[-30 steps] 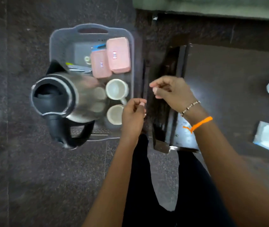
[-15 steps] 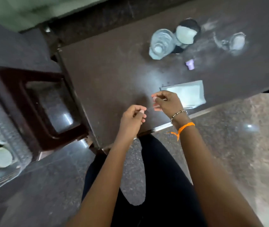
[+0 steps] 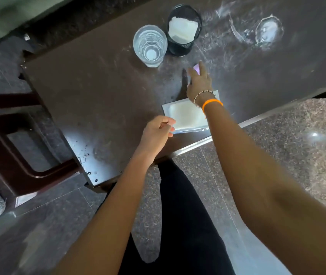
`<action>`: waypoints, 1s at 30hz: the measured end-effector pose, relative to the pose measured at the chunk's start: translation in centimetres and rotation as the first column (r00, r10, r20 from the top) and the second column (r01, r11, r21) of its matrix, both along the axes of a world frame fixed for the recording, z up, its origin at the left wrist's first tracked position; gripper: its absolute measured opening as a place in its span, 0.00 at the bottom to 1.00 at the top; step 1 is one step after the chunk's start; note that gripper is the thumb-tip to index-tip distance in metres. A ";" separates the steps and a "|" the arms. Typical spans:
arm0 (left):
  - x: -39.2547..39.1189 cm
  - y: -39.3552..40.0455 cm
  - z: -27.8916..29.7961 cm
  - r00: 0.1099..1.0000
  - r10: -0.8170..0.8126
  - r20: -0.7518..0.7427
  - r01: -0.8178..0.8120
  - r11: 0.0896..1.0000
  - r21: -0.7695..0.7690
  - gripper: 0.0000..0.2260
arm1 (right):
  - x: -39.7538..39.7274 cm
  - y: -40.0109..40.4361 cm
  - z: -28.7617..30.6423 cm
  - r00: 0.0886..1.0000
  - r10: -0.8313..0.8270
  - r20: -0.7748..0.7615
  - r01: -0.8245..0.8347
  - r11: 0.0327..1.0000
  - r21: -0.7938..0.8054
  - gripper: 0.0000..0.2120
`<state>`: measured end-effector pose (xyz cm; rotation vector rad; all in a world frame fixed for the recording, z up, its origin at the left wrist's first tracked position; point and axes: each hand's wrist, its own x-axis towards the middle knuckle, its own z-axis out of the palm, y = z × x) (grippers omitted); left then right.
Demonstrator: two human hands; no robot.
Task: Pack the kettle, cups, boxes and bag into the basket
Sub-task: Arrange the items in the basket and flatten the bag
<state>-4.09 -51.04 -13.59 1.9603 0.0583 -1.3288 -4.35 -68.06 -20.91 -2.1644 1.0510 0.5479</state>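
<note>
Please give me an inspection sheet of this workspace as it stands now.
Surface: dark table, scuffed, with whitish smears.
Job's things: flat white bag near the table's front edge; basket not in view.
Clutter: clear glass, black cup with white contents, small purple item.
Grippers: right hand reaches to the purple item, fingers extended; left hand loosely curled beside the bag, holding nothing visible.
Cables: nothing seen.
Surroundings: dark red stool, speckled floor.
</note>
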 end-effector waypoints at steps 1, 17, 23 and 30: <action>0.1 0.2 -0.1 1.000 0.017 0.002 -0.017 1.000 0.013 0.09 | 0.3 -0.1 -0.4 0.999 0.024 -0.036 -0.025 1.000 -0.007 0.27; 4.8 11.2 1.7 0.846 0.533 0.028 -0.529 0.844 -0.088 0.09 | 3.9 13.5 4.7 0.937 -0.195 0.289 0.143 0.971 0.191 0.18; 7.6 21.6 3.5 0.615 0.786 0.061 -0.775 0.617 -0.132 0.12 | 8.0 24.5 9.2 0.937 -0.197 0.288 0.016 0.849 0.528 0.10; 10.4 37.1 6.6 0.281 0.940 0.194 -0.924 0.320 -0.210 0.13 | 15.4 39.0 13.0 0.960 0.055 0.276 -0.231 0.713 0.662 0.07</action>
